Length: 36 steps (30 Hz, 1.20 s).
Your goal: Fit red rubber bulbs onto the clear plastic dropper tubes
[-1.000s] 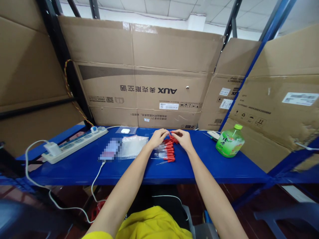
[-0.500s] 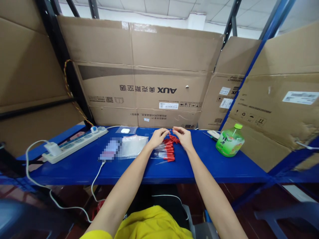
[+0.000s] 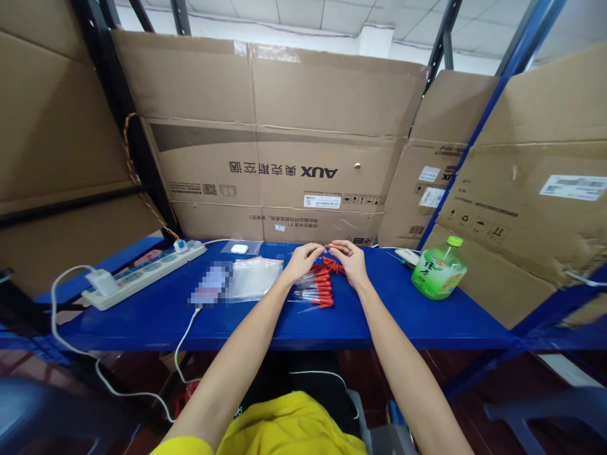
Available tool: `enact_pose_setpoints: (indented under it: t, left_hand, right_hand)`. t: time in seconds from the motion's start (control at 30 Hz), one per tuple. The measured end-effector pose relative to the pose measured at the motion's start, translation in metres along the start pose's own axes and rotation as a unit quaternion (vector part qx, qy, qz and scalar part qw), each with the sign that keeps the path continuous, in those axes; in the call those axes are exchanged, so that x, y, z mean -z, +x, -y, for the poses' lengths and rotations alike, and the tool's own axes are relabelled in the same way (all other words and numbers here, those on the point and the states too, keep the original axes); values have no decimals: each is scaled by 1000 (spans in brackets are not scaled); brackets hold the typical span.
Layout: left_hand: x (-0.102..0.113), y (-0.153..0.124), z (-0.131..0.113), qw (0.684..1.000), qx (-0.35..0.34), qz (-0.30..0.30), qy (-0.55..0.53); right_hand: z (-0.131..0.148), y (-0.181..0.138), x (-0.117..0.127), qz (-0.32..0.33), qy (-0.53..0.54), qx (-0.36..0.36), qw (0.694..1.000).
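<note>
My left hand (image 3: 304,260) and my right hand (image 3: 349,260) are close together above the back of the blue table, both with fingers pinched. A small red rubber bulb (image 3: 331,247) shows at the fingertips of my right hand. What my left fingertips pinch is too small to make out. Just below, between my forearms, lie several droppers (image 3: 313,292) in a row, their clear thin tubes pointing left and their red bulbs right. More loose red bulbs (image 3: 336,266) are heaped near my right hand, partly hidden by it.
Clear plastic bags (image 3: 256,279) and a blurred-out phone (image 3: 211,284) lie on the blue table (image 3: 379,316) at left, by a white power strip (image 3: 142,276). A green drink bottle (image 3: 439,270) stands at right. Cardboard sheets (image 3: 284,151) wall the back and sides.
The red bulb shows more clearly at my right fingertips, and the gap between my two hands' fingertips looks slightly smaller. The droppers on the table lie as before.
</note>
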State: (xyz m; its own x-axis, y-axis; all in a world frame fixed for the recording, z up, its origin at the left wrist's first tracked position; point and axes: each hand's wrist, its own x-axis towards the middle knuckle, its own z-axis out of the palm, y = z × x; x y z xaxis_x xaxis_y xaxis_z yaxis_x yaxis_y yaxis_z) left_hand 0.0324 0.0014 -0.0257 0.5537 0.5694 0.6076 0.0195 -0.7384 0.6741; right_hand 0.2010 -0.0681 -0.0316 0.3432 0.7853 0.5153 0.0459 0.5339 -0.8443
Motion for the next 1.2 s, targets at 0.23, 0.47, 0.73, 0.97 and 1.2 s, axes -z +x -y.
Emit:
enact_pose_setpoints:
  t: [0.23, 0.47, 0.73, 0.97, 1.2]
  left_hand:
    - [0, 0, 2, 999, -13, 9, 28]
    - [9, -2, -1, 994, -41, 32, 100]
    - [15, -1, -8, 989, -61, 64, 123]
    - [17, -1, -8, 988, -62, 71, 125]
    - [17, 0, 0, 987, -59, 80, 124]
  right_hand:
    - [0, -1, -1, 17, -26, -1, 1000]
    - [-5, -3, 4, 46, -124, 37, 991]
    - [-6, -3, 6, 52, -154, 55, 985]
    - [-4, -6, 5, 45, -191, 83, 977]
    - [2, -9, 3, 60, -253, 126, 957]
